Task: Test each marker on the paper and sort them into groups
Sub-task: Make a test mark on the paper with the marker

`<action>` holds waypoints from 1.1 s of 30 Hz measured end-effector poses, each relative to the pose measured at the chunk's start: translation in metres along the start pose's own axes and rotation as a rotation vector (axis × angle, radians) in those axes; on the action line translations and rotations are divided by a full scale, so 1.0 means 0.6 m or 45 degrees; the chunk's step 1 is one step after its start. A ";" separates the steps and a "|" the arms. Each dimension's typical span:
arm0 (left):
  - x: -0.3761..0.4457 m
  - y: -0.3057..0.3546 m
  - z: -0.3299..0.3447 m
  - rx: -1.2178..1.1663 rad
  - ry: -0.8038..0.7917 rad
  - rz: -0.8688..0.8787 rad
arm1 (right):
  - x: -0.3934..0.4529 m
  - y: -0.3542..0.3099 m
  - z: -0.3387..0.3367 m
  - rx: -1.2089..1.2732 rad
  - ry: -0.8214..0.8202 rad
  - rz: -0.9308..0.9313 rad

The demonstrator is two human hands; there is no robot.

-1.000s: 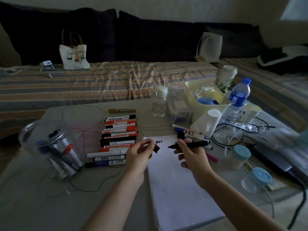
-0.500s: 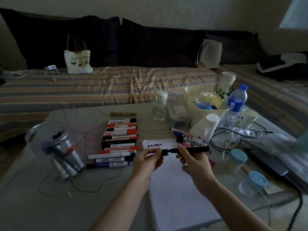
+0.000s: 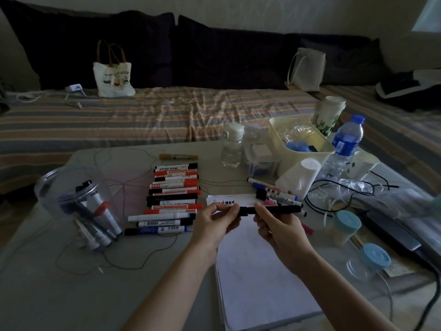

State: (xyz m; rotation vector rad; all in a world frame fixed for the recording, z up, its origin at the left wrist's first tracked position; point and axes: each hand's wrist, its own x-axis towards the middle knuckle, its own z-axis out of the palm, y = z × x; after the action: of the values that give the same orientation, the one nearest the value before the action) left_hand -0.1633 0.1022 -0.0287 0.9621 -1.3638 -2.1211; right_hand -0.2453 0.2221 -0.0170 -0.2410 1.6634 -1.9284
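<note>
Both hands pinch the black marker (image 3: 274, 209) above the paper (image 3: 257, 271), left hand (image 3: 216, 225) at its cap, right hand (image 3: 279, 229) on its barrel.

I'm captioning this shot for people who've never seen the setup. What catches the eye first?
Centre frame, the left hand and right hand hold a black marker level above the white paper pad. Left of them lies a neat row of red, black and white markers; further left, a clear plastic jar holds more.

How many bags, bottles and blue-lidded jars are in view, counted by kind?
Bags: 2 (printed tote, plain bag)
Bottles: 2 (white-capped bottle, blue-capped bottle)
Blue-lidded jars: 2 (farther jar, nearer jar)
Total: 6
</note>
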 end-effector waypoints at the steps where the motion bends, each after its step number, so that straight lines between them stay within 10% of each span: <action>1: 0.000 -0.001 -0.001 0.021 -0.008 0.031 | 0.000 0.000 0.000 0.015 -0.005 0.012; 17: 0.007 0.022 -0.014 0.088 0.038 0.198 | 0.000 -0.012 -0.014 0.302 -0.040 0.260; 26: 0.021 0.010 -0.032 0.458 0.013 0.308 | 0.023 0.029 -0.019 -1.292 -0.169 -0.582; 33: 0.035 0.027 -0.086 1.208 0.159 0.704 | 0.074 0.035 -0.112 -1.765 0.493 -0.532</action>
State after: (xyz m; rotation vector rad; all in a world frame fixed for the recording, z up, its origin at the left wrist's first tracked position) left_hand -0.1389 0.0498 -0.0345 0.8420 -2.2831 -0.9536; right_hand -0.3083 0.2543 -0.0613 -0.7970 3.1562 -0.6908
